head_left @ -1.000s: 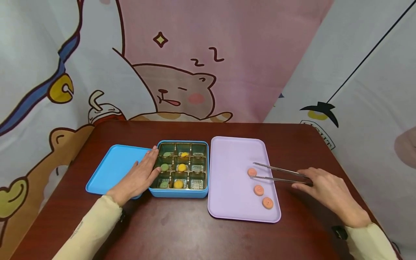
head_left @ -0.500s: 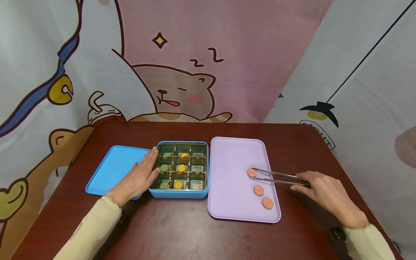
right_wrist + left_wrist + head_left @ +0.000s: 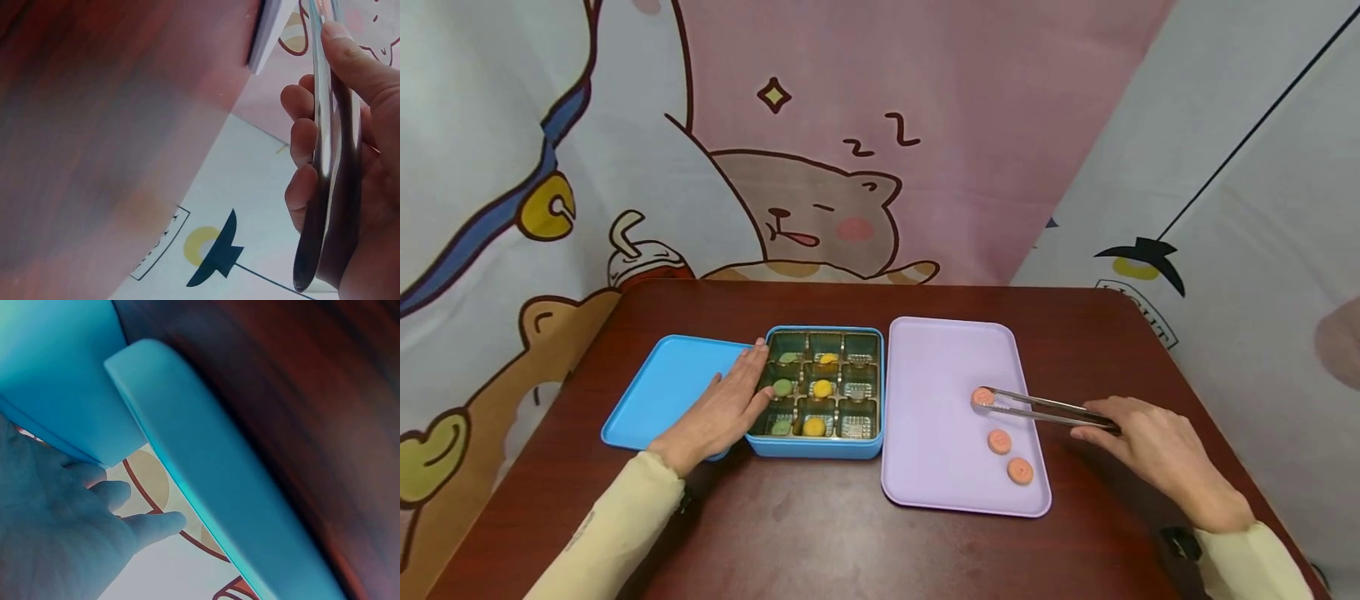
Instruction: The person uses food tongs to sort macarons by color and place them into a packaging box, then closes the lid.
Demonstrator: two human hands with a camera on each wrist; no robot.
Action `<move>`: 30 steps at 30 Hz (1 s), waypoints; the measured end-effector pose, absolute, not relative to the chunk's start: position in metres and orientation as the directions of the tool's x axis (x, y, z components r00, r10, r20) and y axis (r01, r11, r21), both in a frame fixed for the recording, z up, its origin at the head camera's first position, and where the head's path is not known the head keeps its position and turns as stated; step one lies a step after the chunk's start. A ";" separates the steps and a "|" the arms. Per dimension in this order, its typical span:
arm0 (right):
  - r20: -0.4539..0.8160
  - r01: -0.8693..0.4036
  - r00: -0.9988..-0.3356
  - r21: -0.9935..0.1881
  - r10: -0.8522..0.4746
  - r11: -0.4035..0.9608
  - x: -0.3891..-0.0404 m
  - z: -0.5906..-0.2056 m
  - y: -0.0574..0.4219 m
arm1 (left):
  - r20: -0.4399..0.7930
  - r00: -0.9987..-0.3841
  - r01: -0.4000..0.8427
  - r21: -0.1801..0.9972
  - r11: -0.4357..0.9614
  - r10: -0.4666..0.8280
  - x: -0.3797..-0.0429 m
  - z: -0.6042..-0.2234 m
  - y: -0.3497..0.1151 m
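My right hand (image 3: 1161,450) grips a pair of metal tongs (image 3: 1056,407); the right wrist view has fingers and thumb wrapped round the tongs (image 3: 323,144). Their tips sit on either side of a round pink piece (image 3: 982,397), which looks like a button or small cookie, on the lilac tray (image 3: 932,442). With fingers extended, my left hand (image 3: 718,412) rests against the left side of a blue box (image 3: 816,448). Inside, a divided insert holds round green pieces (image 3: 783,388) in the left column and yellow pieces (image 3: 822,389) in the middle one. The right column's compartments hold no pieces.
Two more pink pieces, a middle one (image 3: 999,442) and a nearer one (image 3: 1020,471), lie on the tray close to the tongs. Partly under my left hand is a blue lid (image 3: 662,392). A printed curtain (image 3: 970,150) hangs behind the brown table (image 3: 850,533).
The tongs' tips have come together, from wide apart to close about the farthest pink piece. My left hand has stayed against the box.
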State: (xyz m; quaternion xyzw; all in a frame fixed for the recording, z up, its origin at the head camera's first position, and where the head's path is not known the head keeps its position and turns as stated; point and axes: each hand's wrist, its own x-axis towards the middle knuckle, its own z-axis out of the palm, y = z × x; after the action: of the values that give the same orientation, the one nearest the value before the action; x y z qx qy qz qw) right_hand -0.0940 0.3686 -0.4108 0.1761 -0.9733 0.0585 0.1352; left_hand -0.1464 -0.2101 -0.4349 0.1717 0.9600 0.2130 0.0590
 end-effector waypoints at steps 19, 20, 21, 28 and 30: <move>0.417 -0.449 -0.830 -0.103 -0.371 0.888 -0.092 -0.397 0.335 | -0.041 -0.936 0.302 0.421 0.855 0.351 -0.145 -0.432 -0.209; 0.418 -0.451 -0.829 -0.106 -0.372 0.886 -0.092 -0.396 0.333 | -0.041 -0.936 0.303 0.420 0.856 0.351 -0.144 -0.432 -0.209; 0.418 -0.452 -0.829 -0.110 -0.371 0.885 -0.092 -0.396 0.331 | -0.040 -0.936 0.302 0.420 0.856 0.350 -0.144 -0.432 -0.208; 0.440 -0.483 -0.809 -0.119 -0.390 0.868 -0.094 -0.394 0.321 | -0.047 -0.939 0.291 0.424 0.857 0.342 -0.144 -0.433 -0.208; 0.450 -0.494 -0.800 -0.120 -0.397 0.861 -0.094 -0.393 0.318 | -0.047 -0.939 0.291 0.422 0.859 0.341 -0.145 -0.433 -0.209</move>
State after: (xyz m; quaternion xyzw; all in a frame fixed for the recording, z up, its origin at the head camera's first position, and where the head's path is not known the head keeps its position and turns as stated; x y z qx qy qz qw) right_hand -0.0945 0.3181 -0.3929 0.2365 -0.9415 0.1164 0.2097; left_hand -0.1446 -0.2087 -0.4331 0.1643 0.9622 0.2089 0.0602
